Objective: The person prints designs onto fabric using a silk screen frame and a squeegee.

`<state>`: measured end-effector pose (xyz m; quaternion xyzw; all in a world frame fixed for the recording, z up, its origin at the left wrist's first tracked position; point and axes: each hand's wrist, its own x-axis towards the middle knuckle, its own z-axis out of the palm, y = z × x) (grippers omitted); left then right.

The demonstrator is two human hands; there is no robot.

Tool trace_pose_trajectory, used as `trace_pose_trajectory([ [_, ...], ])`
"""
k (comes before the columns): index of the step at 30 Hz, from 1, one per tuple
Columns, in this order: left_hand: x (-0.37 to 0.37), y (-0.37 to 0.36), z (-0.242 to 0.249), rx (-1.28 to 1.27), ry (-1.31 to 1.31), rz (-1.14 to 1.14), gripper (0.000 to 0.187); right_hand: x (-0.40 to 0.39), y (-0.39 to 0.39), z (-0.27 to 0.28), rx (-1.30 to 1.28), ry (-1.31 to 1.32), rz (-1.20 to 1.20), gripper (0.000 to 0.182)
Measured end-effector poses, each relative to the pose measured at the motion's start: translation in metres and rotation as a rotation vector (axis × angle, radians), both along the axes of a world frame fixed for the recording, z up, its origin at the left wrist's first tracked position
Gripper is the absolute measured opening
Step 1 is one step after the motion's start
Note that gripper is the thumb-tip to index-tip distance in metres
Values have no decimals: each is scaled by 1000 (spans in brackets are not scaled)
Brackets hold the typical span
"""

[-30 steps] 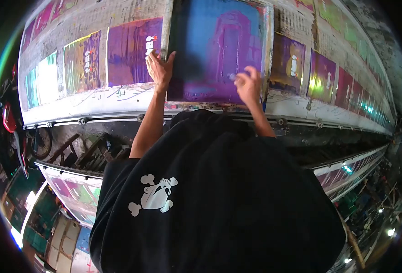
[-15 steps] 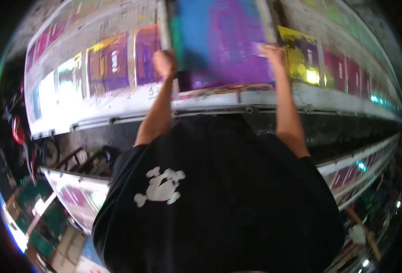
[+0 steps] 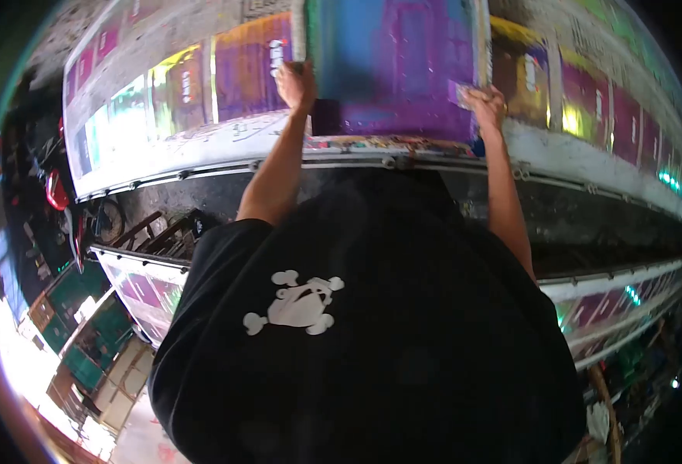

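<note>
A screen-printing frame [image 3: 391, 58] lies over the long table in front of me, its mesh stained blue and purple. My left hand [image 3: 296, 87] is closed on the frame's left side, near its front corner. On the right side, my right hand [image 3: 486, 107] is closed at the frame's edge, beside a small purple-and-pale patch [image 3: 457, 93] at the fingertips. What that patch is, I cannot make out. Just left of the frame shows a purple and orange printed panel [image 3: 250, 73]; a yellow and dark purple one [image 3: 517, 81] lies to its right.
Printed panels run both ways along the white table [image 3: 140, 166], which has a metal rail [image 3: 318, 164] with bolts along its near edge. Behind me stands another table [image 3: 627, 288] with prints. A red object [image 3: 56, 190] and a wheel [image 3: 109, 220] are at far left.
The frame and both hands sit farther right in the view, which has itself shifted. More of the panel left of the frame shows. Both hands remain at the frame's sides.
</note>
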<state>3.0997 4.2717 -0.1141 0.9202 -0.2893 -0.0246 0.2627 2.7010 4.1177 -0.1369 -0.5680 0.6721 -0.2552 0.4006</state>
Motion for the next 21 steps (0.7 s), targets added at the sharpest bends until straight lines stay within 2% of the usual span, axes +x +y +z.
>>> trace_pose_trajectory([
  [3, 2, 2, -4, -29, 2, -60, 46, -7, -2, -15, 12, -11, 12, 49],
  [6, 4, 0, -14, 12, -14, -63, 46, 3, 11, 8, 31, 15, 75, 38],
  [8, 0, 0, -7, 8, 14, -48, 46, 16, 21, 21, -351, 239, 302, 27],
  [10, 0, 0, -7, -12, 20, -43, 45, 50, 42, 65, -650, 369, 483, 18],
  [12, -1, -1, 0, -30, 41, -38, 44, 75, 57, 65, -764, 275, 894, 13],
  [13, -1, 0, 1, -40, 58, -51, 43, 86, 53, 50, -769, 283, 902, 13],
  [15, -1, -1, 1, -46, 68, -52, 42, 116, 21, 12, -861, 341, 848, 8],
  [18, 1, -2, 3, -27, 89, -37, 42, 178, -95, 50, -648, 481, 890, 9],
  [19, 2, -2, -2, -20, 103, -27, 42, 193, -127, 60, -655, 380, 905, 15],
  [21, 2, -1, 3, -32, 113, -19, 43, 198, -135, 64, -647, 390, 916, 16],
])
